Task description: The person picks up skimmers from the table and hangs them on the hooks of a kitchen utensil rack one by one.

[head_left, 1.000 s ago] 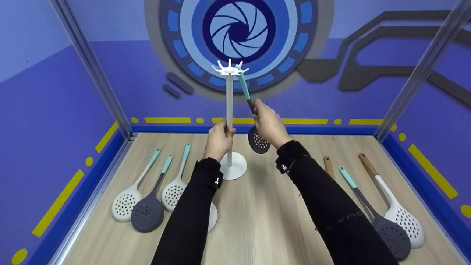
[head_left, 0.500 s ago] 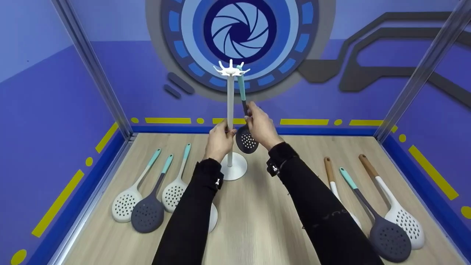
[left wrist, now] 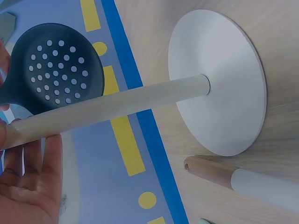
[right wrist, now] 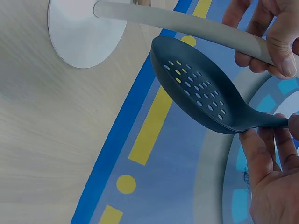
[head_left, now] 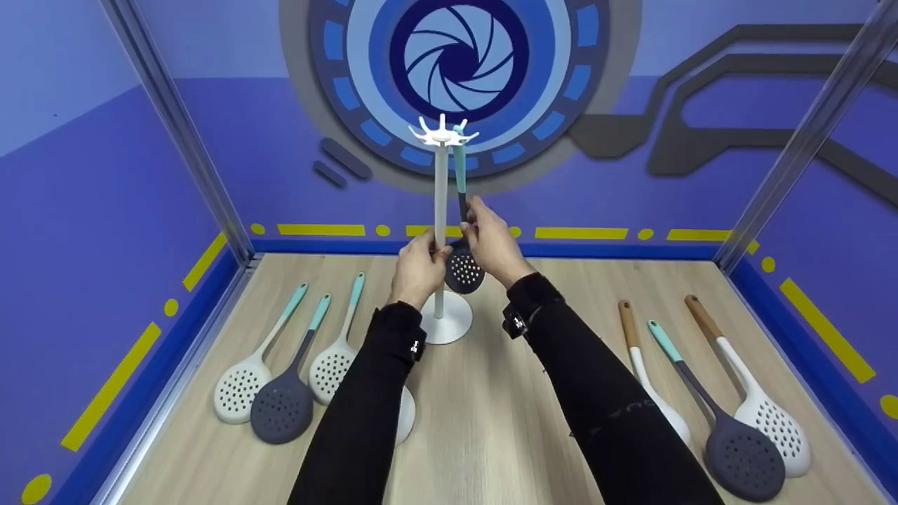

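Right fingers (right wrist: 258, 151) pinch the skimmer (right wrist: 201, 87), left fingers (left wrist: 52, 151) grip the stand (head_left: 440, 200) near the bench's back edge (head_left: 596, 271). Brace upright, align gently!

Your left forearm (head_left: 351, 421) and right forearm (head_left: 607, 400), both sleeved in black, stretch forward and slant inward toward each other. Your left hand (head_left: 415, 272) is curled in a grip, its thumb opposite the fingers. Near it and slightly higher, your right hand (head_left: 495, 242) pinches, with thumb above and fingers underneath in the right wrist view.
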`<state>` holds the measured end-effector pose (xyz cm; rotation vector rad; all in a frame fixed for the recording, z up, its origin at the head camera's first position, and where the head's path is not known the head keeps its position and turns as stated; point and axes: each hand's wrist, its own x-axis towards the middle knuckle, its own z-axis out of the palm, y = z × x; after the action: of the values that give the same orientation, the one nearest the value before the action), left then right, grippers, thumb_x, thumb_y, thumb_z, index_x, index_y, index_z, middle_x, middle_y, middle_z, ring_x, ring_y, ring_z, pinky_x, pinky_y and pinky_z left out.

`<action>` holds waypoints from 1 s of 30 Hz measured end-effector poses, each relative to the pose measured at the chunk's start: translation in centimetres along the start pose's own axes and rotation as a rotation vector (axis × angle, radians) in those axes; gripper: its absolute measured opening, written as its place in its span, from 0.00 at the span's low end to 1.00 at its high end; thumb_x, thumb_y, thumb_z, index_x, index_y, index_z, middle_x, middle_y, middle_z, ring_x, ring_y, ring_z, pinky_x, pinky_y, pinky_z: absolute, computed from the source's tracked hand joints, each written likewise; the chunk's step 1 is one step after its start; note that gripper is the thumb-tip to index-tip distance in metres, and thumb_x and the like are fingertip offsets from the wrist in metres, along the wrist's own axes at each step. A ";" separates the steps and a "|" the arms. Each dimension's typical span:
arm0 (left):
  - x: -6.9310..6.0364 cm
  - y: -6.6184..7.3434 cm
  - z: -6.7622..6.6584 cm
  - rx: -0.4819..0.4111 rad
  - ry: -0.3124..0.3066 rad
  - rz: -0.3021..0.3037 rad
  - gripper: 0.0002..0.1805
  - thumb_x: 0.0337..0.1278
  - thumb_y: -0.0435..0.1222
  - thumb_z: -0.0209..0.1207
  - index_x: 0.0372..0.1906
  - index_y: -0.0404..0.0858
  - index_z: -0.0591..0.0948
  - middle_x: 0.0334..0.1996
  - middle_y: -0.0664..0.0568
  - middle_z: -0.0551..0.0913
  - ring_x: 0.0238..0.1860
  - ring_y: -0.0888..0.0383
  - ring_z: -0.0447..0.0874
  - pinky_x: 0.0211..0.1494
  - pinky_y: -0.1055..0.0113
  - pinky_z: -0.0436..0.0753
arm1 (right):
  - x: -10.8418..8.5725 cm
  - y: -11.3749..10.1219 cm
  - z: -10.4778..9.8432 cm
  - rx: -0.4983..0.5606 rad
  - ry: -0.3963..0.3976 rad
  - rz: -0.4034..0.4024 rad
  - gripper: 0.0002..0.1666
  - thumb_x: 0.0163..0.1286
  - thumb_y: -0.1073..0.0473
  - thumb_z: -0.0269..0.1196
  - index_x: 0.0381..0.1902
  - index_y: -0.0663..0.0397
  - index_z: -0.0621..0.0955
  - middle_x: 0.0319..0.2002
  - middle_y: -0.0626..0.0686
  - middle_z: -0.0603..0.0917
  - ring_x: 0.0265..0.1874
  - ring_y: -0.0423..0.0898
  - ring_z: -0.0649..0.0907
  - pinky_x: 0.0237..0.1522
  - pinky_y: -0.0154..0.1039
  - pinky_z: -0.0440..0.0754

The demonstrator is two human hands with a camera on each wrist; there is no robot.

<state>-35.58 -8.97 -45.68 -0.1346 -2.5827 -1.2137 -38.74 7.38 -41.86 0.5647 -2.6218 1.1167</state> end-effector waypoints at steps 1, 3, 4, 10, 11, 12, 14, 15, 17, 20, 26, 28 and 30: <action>0.0 0.0 0.0 0.001 -0.005 -0.002 0.10 0.83 0.42 0.62 0.56 0.41 0.84 0.52 0.44 0.89 0.54 0.46 0.92 0.57 0.47 0.92 | 0.0 0.0 0.0 0.004 -0.003 0.001 0.17 0.89 0.61 0.55 0.70 0.54 0.73 0.54 0.60 0.85 0.54 0.57 0.86 0.59 0.55 0.87; 0.0 0.0 -0.1 0.012 -0.014 -0.001 0.10 0.83 0.42 0.62 0.55 0.40 0.83 0.50 0.44 0.88 0.52 0.46 0.91 0.56 0.48 0.92 | -0.1 0.0 0.0 0.010 -0.009 0.000 0.16 0.89 0.61 0.55 0.69 0.55 0.74 0.55 0.61 0.85 0.54 0.58 0.87 0.59 0.55 0.88; 0.0 0.1 -0.1 0.019 -0.020 0.002 0.10 0.83 0.41 0.62 0.55 0.40 0.82 0.49 0.44 0.88 0.52 0.47 0.91 0.55 0.48 0.92 | -0.1 0.0 0.1 0.013 -0.010 -0.001 0.16 0.89 0.61 0.55 0.69 0.56 0.74 0.55 0.61 0.85 0.54 0.58 0.87 0.59 0.55 0.88; 0.1 0.7 -0.5 0.034 -0.070 0.022 0.09 0.85 0.39 0.59 0.54 0.37 0.79 0.45 0.45 0.83 0.48 0.48 0.87 0.52 0.50 0.90 | -0.1 0.0 -0.1 0.005 -0.018 -0.019 0.15 0.90 0.60 0.54 0.67 0.58 0.74 0.55 0.61 0.85 0.55 0.58 0.87 0.60 0.55 0.88; 0.1 0.7 -0.7 0.029 -0.078 0.024 0.09 0.84 0.38 0.60 0.54 0.37 0.79 0.45 0.45 0.83 0.48 0.48 0.86 0.53 0.50 0.90 | -0.1 0.0 -0.1 0.000 -0.020 -0.018 0.15 0.90 0.60 0.54 0.67 0.57 0.74 0.55 0.61 0.85 0.56 0.58 0.87 0.60 0.55 0.88; 0.1 0.9 -0.8 0.025 -0.085 0.024 0.08 0.82 0.37 0.60 0.53 0.36 0.80 0.45 0.44 0.83 0.48 0.48 0.86 0.53 0.50 0.89 | -0.1 0.1 -0.1 -0.004 -0.022 -0.018 0.15 0.90 0.60 0.54 0.67 0.56 0.74 0.55 0.61 0.85 0.56 0.58 0.87 0.60 0.55 0.88; 0.2 1.1 -1.0 0.031 -0.098 0.018 0.07 0.78 0.34 0.62 0.52 0.36 0.81 0.45 0.44 0.84 0.49 0.47 0.86 0.55 0.50 0.89 | -0.1 0.2 -0.1 -0.012 -0.022 -0.017 0.15 0.90 0.59 0.54 0.67 0.56 0.74 0.55 0.61 0.85 0.56 0.58 0.87 0.59 0.54 0.88; 0.3 1.2 -1.1 0.041 -0.106 0.012 0.08 0.75 0.33 0.63 0.52 0.36 0.81 0.45 0.44 0.85 0.50 0.47 0.86 0.57 0.51 0.89 | -0.2 0.2 -0.1 -0.011 -0.025 -0.014 0.15 0.90 0.59 0.54 0.68 0.56 0.74 0.56 0.61 0.85 0.56 0.57 0.87 0.59 0.54 0.88; 0.4 1.4 -1.3 0.069 -0.126 -0.007 0.08 0.71 0.31 0.66 0.51 0.36 0.82 0.45 0.44 0.86 0.50 0.47 0.87 0.58 0.51 0.90 | -0.2 0.2 -0.1 -0.014 -0.034 -0.011 0.14 0.91 0.58 0.53 0.67 0.55 0.73 0.55 0.60 0.85 0.54 0.57 0.87 0.58 0.53 0.88; 0.5 1.7 -1.5 0.099 -0.163 -0.035 0.09 0.68 0.30 0.69 0.49 0.36 0.83 0.43 0.45 0.86 0.49 0.47 0.87 0.58 0.51 0.90 | -0.2 0.2 -0.2 -0.008 -0.037 -0.023 0.13 0.91 0.59 0.53 0.65 0.56 0.73 0.55 0.61 0.84 0.54 0.57 0.87 0.57 0.54 0.88; 0.6 1.6 -1.4 0.113 -0.198 -0.057 0.11 0.65 0.29 0.71 0.48 0.35 0.83 0.41 0.45 0.86 0.49 0.45 0.88 0.59 0.50 0.90 | 0.1 0.0 -0.3 0.012 -0.033 -0.057 0.09 0.89 0.63 0.55 0.60 0.60 0.73 0.54 0.63 0.85 0.59 0.61 0.89 0.59 0.55 0.90; 0.5 1.5 -1.4 0.126 -0.198 -0.057 0.11 0.64 0.28 0.71 0.48 0.35 0.83 0.43 0.43 0.87 0.50 0.44 0.89 0.60 0.50 0.90 | 0.2 -0.1 -0.3 0.019 -0.041 -0.057 0.09 0.88 0.63 0.55 0.60 0.60 0.73 0.54 0.63 0.85 0.60 0.61 0.89 0.60 0.55 0.90; 0.5 1.3 -1.4 0.141 -0.198 -0.055 0.12 0.63 0.28 0.72 0.48 0.34 0.84 0.44 0.42 0.89 0.52 0.43 0.90 0.61 0.50 0.90 | 0.3 -0.2 -0.3 0.031 -0.050 -0.055 0.09 0.88 0.64 0.56 0.60 0.60 0.73 0.55 0.64 0.86 0.61 0.62 0.89 0.61 0.55 0.90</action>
<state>-35.46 -9.18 -43.76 -0.1625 -2.8509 -1.0812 -38.91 7.41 -41.40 0.6757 -2.6182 1.1422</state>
